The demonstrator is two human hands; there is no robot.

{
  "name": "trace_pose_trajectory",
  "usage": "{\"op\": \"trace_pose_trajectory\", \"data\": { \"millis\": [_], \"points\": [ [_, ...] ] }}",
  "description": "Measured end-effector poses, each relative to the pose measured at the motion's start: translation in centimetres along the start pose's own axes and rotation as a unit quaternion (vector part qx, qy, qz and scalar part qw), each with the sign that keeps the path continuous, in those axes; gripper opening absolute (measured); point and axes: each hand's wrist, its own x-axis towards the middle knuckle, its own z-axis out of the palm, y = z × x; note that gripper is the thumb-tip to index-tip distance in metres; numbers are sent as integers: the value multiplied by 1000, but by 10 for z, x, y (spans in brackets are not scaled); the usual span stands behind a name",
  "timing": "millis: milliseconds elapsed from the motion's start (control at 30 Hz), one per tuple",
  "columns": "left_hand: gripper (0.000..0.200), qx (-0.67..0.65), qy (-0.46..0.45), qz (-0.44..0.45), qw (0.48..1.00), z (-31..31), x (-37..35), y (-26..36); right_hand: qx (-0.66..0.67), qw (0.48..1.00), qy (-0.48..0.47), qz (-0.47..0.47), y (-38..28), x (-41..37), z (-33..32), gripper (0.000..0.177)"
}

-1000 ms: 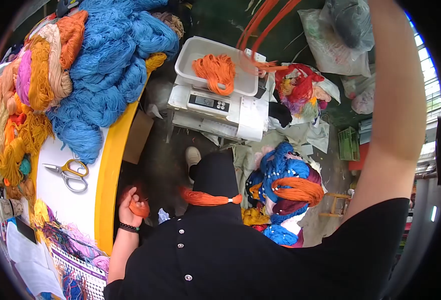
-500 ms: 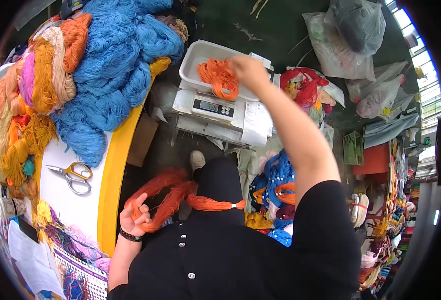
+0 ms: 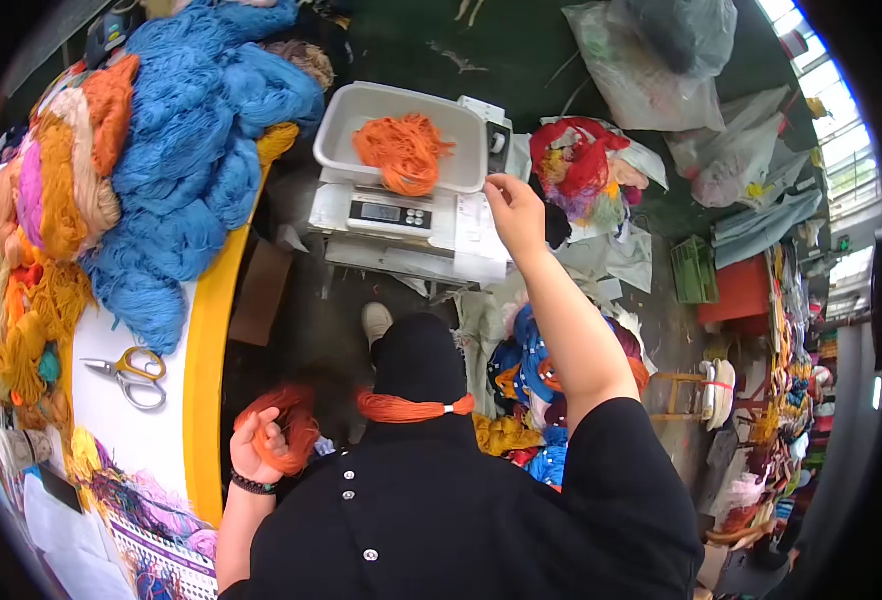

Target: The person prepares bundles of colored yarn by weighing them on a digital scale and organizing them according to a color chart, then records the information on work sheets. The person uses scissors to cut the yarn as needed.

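Observation:
My left hand point(image 3: 258, 447), a dark bead bracelet at its wrist, is closed around a looped skein of orange-red yarn point(image 3: 299, 425). My right hand point(image 3: 516, 217) is by the near right corner of a white plastic tray point(image 3: 333, 148), its fingertips pinched together; whether something thin is between them I cannot make out. Inside the tray lies a loose heap of orange yarn point(image 3: 403, 150). Under the tray stands a digital scale point(image 3: 391, 215). Across my dark clothing rests another orange-red skein point(image 3: 401, 407), bound with a white band near its right end.
Scissors point(image 3: 129, 375) lie on the yellow-edged white table point(image 3: 206, 400) to the left, below a big pile of blue yarn point(image 3: 181, 150). Bags of colourful yarn point(image 3: 581, 170) stand right of the scale. More blue yarn point(image 3: 531, 360) is near my right side.
My right hand has left the orange yarn in the tray and drawn back to the tray's near right corner. The left hand's skein has swung in and bunched closer to that hand.

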Motion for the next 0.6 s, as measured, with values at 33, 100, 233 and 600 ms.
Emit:
{"op": "trace_pose_trajectory", "data": {
  "millis": [33,100,233,600],
  "points": [
    [37,5,5,3,1000,0,0,-1,-27,999,21,7,25,0,0,18],
    [35,8,35,7,999,-1,-1,-3,-49,997,31,43,53,-3,0,18],
    [33,12,58,9,998,4,1,-5,-29,997,-8,68,64,-3,13,19],
    [33,34,129,18,991,3,6,-7,-334,930,-91,-125,136,18,50,9]
  ]
}}
